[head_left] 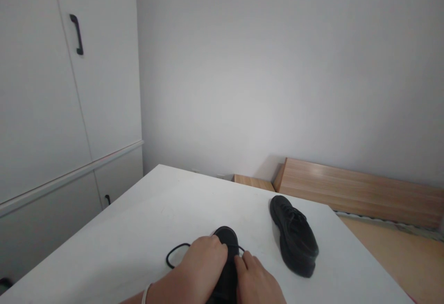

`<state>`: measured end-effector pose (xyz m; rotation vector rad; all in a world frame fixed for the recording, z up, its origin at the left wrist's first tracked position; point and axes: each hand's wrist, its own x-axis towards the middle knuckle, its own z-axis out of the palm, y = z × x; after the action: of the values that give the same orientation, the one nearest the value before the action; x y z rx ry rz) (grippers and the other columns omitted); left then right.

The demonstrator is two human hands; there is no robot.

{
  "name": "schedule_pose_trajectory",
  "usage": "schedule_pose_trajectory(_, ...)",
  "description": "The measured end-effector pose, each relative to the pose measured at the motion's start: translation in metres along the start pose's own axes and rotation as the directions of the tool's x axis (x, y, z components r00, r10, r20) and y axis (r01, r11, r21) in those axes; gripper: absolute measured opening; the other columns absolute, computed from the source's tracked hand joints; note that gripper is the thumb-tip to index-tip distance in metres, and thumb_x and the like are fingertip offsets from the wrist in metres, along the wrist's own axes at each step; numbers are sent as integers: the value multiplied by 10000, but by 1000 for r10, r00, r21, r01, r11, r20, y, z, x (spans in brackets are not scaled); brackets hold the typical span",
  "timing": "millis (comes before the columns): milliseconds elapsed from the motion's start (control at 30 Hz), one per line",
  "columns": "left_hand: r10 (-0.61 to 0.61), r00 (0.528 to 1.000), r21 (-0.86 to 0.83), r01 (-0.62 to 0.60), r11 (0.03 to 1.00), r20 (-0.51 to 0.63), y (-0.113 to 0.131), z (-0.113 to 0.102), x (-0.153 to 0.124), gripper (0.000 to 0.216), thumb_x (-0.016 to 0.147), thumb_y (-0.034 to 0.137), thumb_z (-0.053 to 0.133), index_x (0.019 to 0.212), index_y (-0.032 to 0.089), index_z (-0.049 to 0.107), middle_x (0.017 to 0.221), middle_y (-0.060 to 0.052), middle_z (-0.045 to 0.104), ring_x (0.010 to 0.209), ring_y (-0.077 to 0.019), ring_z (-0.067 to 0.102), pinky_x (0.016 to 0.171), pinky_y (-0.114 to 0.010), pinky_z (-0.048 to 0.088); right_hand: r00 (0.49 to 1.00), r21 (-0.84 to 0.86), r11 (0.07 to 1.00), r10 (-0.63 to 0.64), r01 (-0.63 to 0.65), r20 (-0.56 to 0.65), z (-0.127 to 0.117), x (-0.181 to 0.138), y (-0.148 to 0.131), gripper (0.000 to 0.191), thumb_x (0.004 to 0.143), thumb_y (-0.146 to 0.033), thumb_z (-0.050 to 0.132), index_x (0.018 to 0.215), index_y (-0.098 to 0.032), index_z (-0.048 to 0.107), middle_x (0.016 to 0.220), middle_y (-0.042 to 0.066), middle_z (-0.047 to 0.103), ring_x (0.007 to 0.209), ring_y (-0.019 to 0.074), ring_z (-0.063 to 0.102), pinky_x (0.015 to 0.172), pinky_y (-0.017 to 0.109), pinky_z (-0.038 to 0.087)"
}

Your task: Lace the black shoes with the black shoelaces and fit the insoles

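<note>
A black lace-up shoe (227, 236) lies at the near edge of the white table, toe pointing away from me, partly covered by my hands. My left hand (204, 263) is closed over the shoe's upper, with a loop of black shoelace (176, 247) sticking out on its left. My right hand (258, 276) is at the shoe's right side, fingers bent inward, and a short stretch of lace runs to its fingertips. The fingertips of both hands are partly hidden. To the right sits a second black shoe (294, 234), its laces tied and its toe facing away.
The white table (166, 193) reaches toward a pale wall. A white cabinet (107, 86) with dark handles stands on the left. Behind the table at right are a wooden headboard (347, 190) and a tan bed surface (385, 248).
</note>
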<state>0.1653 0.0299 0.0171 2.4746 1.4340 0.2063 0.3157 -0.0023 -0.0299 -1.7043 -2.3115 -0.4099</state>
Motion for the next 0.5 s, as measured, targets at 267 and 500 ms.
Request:
schedule_pose_trajectory(267, -40, 999, 101, 38, 994, 12, 13, -21, -13, 308, 791, 26, 496, 996, 114, 709, 1039, -211, 700, 994, -376, 669, 821, -522, 545, 995, -26, 999, -32, 35, 90, -21, 25, -1, 399, 773, 98, 480, 877, -202, 721, 837, 94, 725, 737, 280, 715, 553, 320, 475)
schedule_pose_trajectory(500, -18, 990, -140, -2, 990, -141, 9, -29, -17, 214, 869, 99, 474, 910, 171, 671, 912, -68, 697, 839, -230, 654, 771, -340, 525, 1000, 392, 920, -14, 11, 5, -28, 30, 5, 188, 813, -26, 538, 874, -186, 615, 892, 78, 649, 817, 266, 634, 732, 412, 517)
